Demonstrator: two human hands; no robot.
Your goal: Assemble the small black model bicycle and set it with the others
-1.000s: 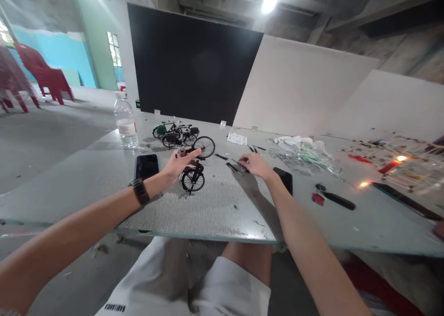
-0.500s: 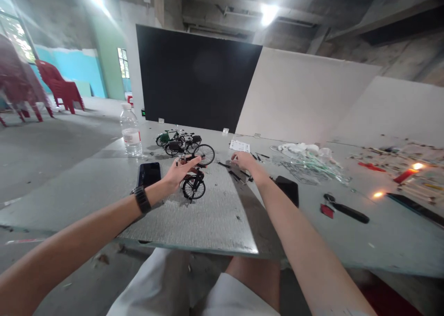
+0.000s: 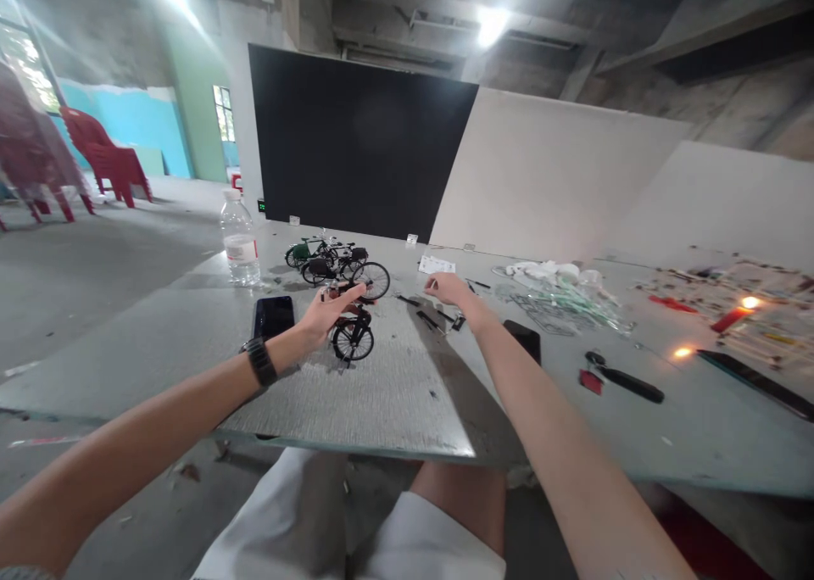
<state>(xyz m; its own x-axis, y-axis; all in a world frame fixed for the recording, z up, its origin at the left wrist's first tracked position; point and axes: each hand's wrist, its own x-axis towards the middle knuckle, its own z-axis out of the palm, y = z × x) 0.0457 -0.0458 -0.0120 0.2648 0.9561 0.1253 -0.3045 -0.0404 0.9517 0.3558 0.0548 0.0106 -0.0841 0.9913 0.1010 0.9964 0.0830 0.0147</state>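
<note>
My left hand (image 3: pixel 326 310) rests on top of a small dark model bicycle (image 3: pixel 354 336), fingers and thumb closed about its upper frame. The bicycle stands upright on the grey table (image 3: pixel 381 393) with its front wheel (image 3: pixel 372 281) pointing away from me. My right hand (image 3: pixel 448 289) hovers just above a few thin black tools (image 3: pixel 438 317), fingers curled inward; whatever they pinch is too small to see. A black watch (image 3: pixel 259 361) is on my left wrist.
Two more model bicycles (image 3: pixel 324 258) stand behind, next to a water bottle (image 3: pixel 240 241). A phone (image 3: pixel 273 315) lies left of the bike and a black case (image 3: pixel 525 339) lies right. Plastic sprues (image 3: pixel 565 300), a black-handled tool (image 3: pixel 627 382) and a lit candle (image 3: pixel 731 317) lie further right.
My right hand has lifted off the tools on the table and curled its fingers. My left hand has stayed on the bicycle. The view has tilted slightly.
</note>
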